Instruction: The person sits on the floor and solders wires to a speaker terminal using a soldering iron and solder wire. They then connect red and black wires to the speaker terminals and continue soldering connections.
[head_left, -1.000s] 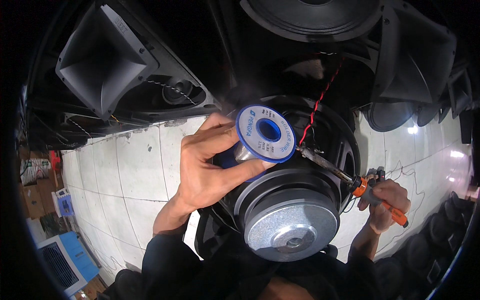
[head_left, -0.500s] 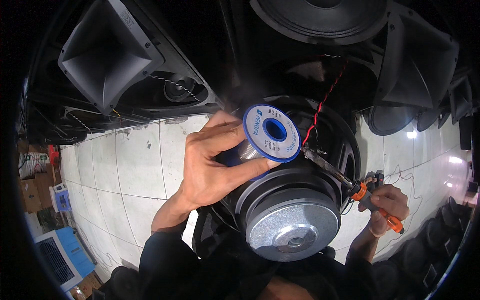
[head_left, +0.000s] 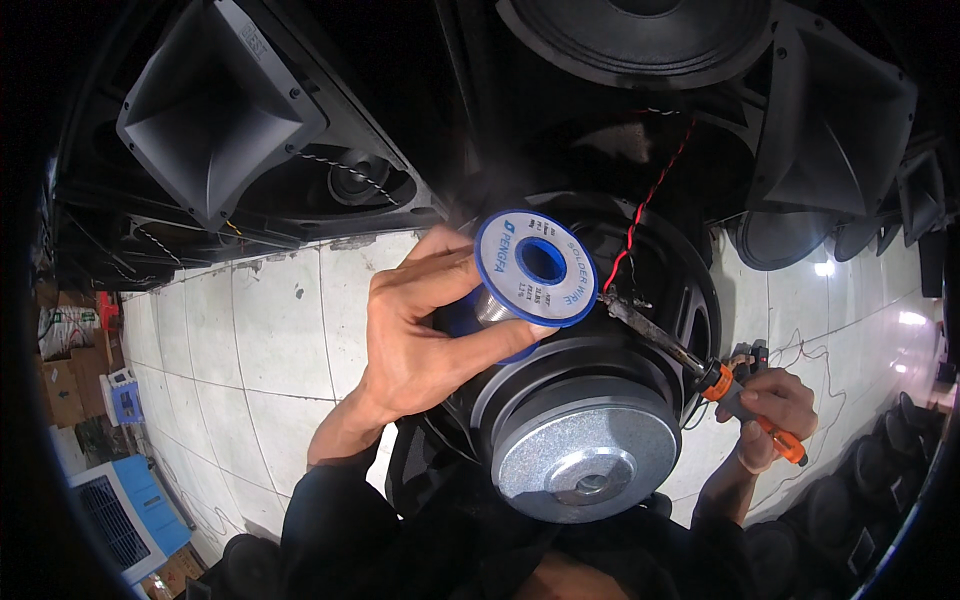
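My left hand (head_left: pixel 420 340) is closed round a blue-rimmed spool of solder wire (head_left: pixel 510 285), its labelled face tilted up. In my right hand (head_left: pixel 775 410) is an orange and grey soldering iron (head_left: pixel 725 388), its dark metal shaft pointing up and left. The iron's tip meets the terminal area (head_left: pixel 625 300) of a loudspeaker driver, where a red wire (head_left: pixel 635 225) and a black wire come down. The driver lies with its round silver magnet (head_left: pixel 585 455) facing up, between my arms. The spool's edge hides part of the joint.
Black speaker cabinets with a grey horn (head_left: pixel 215 110) stand at the far left, another horn (head_left: pixel 835 120) at the far right. A large cone (head_left: pixel 645 35) is at the top. White floor tiles (head_left: pixel 285 350) lie left; a blue and white box-like unit (head_left: pixel 130 510) sits lower left. More drivers (head_left: pixel 840 510) line the lower right.
My left hand and the solder spool have shifted slightly left. The soldering iron and my right hand stay at the terminal, nearly still.
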